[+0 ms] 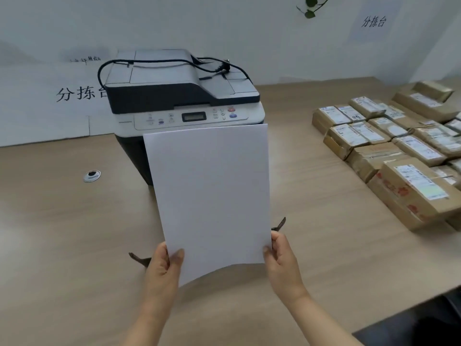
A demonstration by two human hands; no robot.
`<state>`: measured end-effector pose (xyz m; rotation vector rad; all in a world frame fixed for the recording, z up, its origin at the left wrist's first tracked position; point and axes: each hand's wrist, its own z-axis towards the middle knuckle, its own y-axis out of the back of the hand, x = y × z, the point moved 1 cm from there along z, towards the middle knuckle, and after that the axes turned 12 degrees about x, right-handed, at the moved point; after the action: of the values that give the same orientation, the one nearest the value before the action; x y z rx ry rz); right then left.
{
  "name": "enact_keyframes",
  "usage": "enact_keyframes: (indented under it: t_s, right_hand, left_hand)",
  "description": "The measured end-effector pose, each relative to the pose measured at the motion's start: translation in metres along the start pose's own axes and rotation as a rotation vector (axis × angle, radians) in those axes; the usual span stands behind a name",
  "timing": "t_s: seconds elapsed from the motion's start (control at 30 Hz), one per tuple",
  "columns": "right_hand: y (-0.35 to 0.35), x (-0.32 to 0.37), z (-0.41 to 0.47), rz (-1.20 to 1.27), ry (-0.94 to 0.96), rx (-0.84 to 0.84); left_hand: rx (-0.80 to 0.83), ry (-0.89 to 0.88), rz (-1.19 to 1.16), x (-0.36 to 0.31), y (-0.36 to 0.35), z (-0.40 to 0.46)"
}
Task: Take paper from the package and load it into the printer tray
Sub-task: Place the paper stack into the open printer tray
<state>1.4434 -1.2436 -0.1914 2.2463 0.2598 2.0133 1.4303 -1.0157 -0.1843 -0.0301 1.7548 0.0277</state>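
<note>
White, thin and floppy, the paper hangs upright in front of the printer, pinched at its lower corners by the left hand and right hand, bowing below; grip the side edges lightly.

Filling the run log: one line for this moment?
stage: paper held before printer | left hand: grips paper | right hand: grips paper | tray: hidden

printer 1 | hands 2 | parcels many (uncounted)
</note>
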Motion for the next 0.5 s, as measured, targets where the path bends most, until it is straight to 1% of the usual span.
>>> enact_keyframes:
  t_s: [0.1, 0.27, 0.43, 0.5]
  right_hand:
    - [-0.002, -0.011, -0.005, -0.001, -0.008, 0.009]
    - [-0.005, -0.023, -0.005, 0.063, -0.013, 0.006]
    - [-0.011, -0.02, 0.003, 0.208, 0.042, 0.004]
    - [-0.013, -0.019, 0.006, 0.254, 0.063, -0.01]
  left_hand:
    - [-0.009, -0.021, 0.015, 0.009, -0.003, -0.005]
    - [-0.031, -0.039, 0.078, 0.025, -0.006, -0.004]
    - [-0.097, -0.091, 0.178, 0.04, -0.002, 0.002]
    - [-0.114, -0.114, 0.163, 0.039, -0.004, 0.005]
